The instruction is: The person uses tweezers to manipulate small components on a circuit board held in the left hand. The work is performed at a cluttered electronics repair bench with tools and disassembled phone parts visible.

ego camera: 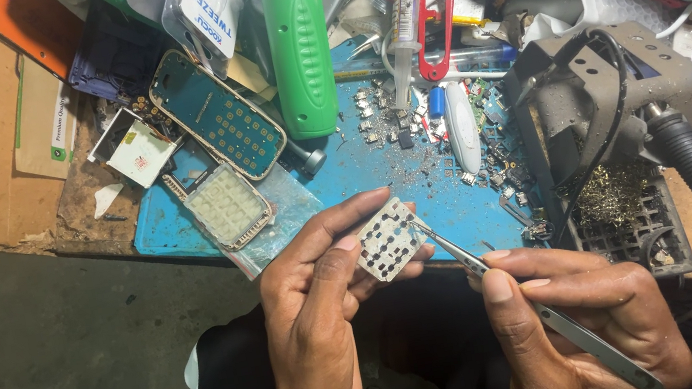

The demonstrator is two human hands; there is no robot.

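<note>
Just off the blue mat's [379, 171] near edge, left hand [319, 319] fingers pinch one keypad sheet [388, 240]. Right hand [569, 316] fingers clench one pair of tweezers [510, 293], tips touching that sheet.

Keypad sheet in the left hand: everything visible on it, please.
The keypad sheet is a small, thin, pale grey rectangle with rows of dark round contact spots, looking like flexible plastic film. It is held tilted, face up, above the near edge of the blue work mat. The left hand pinches it between thumb and fingers at its left side. The tip of the metal tweezers, held in the right hand, touches its right edge.
</note>
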